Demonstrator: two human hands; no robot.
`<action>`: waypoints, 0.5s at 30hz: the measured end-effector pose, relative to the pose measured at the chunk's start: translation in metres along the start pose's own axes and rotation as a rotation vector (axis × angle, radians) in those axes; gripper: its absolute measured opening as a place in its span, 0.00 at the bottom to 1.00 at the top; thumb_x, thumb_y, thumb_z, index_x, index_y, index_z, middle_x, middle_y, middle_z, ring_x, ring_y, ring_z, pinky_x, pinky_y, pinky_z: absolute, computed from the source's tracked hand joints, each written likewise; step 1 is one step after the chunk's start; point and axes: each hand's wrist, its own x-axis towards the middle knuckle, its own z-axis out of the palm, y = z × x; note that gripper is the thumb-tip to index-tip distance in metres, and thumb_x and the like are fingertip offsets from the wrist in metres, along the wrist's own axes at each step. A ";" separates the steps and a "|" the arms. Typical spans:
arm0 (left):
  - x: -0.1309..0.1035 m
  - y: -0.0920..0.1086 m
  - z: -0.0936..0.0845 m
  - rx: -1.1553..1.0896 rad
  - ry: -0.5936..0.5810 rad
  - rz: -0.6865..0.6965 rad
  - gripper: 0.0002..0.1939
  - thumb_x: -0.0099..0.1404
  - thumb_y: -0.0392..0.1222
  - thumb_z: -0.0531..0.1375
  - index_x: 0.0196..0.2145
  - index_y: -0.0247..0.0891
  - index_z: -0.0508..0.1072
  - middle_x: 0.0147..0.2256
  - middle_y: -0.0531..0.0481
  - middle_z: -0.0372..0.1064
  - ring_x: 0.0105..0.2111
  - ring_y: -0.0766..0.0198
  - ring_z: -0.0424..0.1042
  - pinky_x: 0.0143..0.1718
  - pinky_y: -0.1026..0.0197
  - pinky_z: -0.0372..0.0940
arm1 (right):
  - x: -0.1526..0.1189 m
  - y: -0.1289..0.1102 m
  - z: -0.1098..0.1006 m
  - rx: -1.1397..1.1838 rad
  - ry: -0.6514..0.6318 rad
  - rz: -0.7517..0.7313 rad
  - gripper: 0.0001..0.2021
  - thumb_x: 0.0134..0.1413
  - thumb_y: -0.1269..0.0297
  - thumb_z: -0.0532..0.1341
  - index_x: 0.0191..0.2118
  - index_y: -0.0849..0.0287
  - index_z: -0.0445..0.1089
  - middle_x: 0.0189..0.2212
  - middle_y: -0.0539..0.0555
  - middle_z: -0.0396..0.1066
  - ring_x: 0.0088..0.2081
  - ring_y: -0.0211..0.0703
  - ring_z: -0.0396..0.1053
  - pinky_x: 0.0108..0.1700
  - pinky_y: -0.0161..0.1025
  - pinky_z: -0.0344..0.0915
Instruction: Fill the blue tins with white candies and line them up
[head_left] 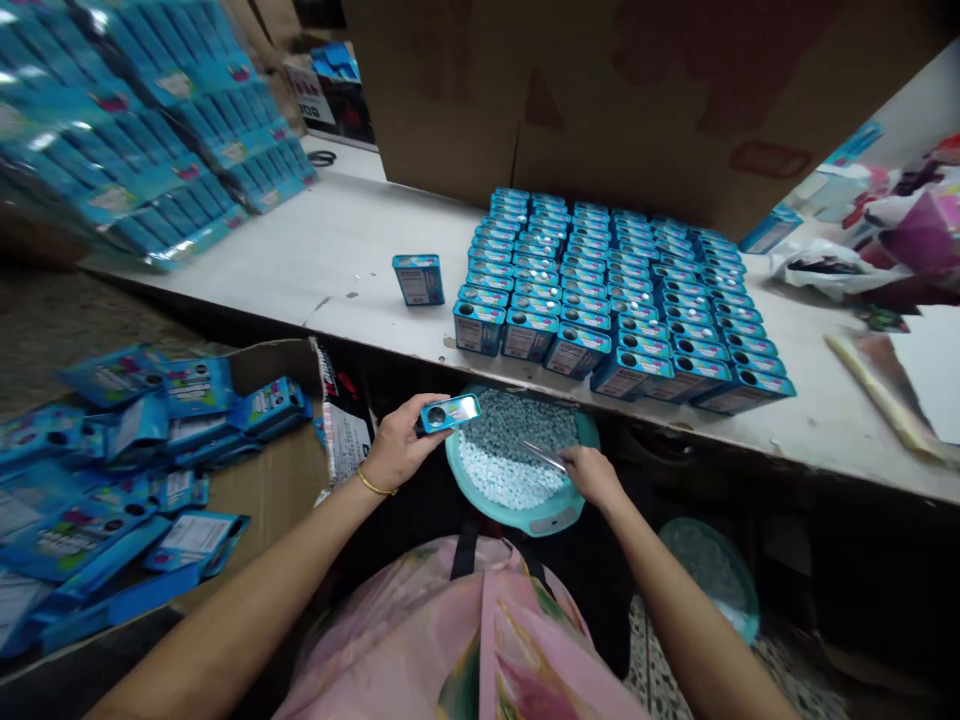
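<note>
Held upright in my left hand [399,443] is a small blue box [450,413], its top with a round dark hole facing me. My right hand [592,474] grips the handle of a metal spoon [541,455], whose far end reaches into small pale pellets [502,480]. These pellets fill a turquoise basin [547,518] below the table edge, and the box is over the basin's left rim. On the table, one blue box [420,280] stands apart, left of several tight rows of similar boxes [622,300].
An open carton [285,480] at left holds loose blue packs [120,470]. Wrapped stacks of blue packs [150,130] stand at the table's far left. A large cardboard box [600,100] rises behind the rows. Plastic bags [862,250] lie at right; another turquoise bowl [709,570] sits lower right.
</note>
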 end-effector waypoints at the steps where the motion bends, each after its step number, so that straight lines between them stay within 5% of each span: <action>1: 0.007 -0.002 -0.011 -0.009 0.035 -0.014 0.21 0.52 0.45 0.59 0.44 0.38 0.64 0.40 0.48 0.67 0.39 0.62 0.67 0.42 0.60 0.62 | 0.003 -0.001 0.010 0.048 0.006 -0.025 0.17 0.49 0.69 0.50 0.41 0.50 0.71 0.38 0.53 0.72 0.40 0.41 0.67 0.36 0.32 0.57; 5: 0.061 -0.029 -0.046 -0.008 0.248 -0.071 0.24 0.46 0.47 0.63 0.41 0.35 0.65 0.34 0.51 0.67 0.34 0.64 0.67 0.38 0.61 0.63 | 0.010 -0.004 0.037 0.210 0.024 -0.084 0.18 0.48 0.71 0.49 0.40 0.54 0.71 0.37 0.54 0.72 0.41 0.41 0.67 0.39 0.31 0.57; 10: 0.140 -0.078 -0.057 -0.099 0.303 -0.066 0.25 0.43 0.46 0.64 0.39 0.33 0.66 0.31 0.51 0.67 0.32 0.64 0.67 0.37 0.61 0.63 | 0.014 -0.011 0.051 0.325 0.009 -0.161 0.18 0.46 0.70 0.49 0.39 0.54 0.72 0.35 0.53 0.73 0.39 0.41 0.68 0.38 0.32 0.58; 15: 0.165 -0.106 -0.057 -0.030 0.305 -0.147 0.31 0.41 0.43 0.65 0.45 0.35 0.62 0.36 0.48 0.68 0.34 0.63 0.68 0.37 0.61 0.64 | 0.016 -0.011 0.056 0.394 -0.002 -0.170 0.18 0.46 0.68 0.49 0.39 0.54 0.73 0.35 0.52 0.73 0.39 0.42 0.68 0.39 0.33 0.59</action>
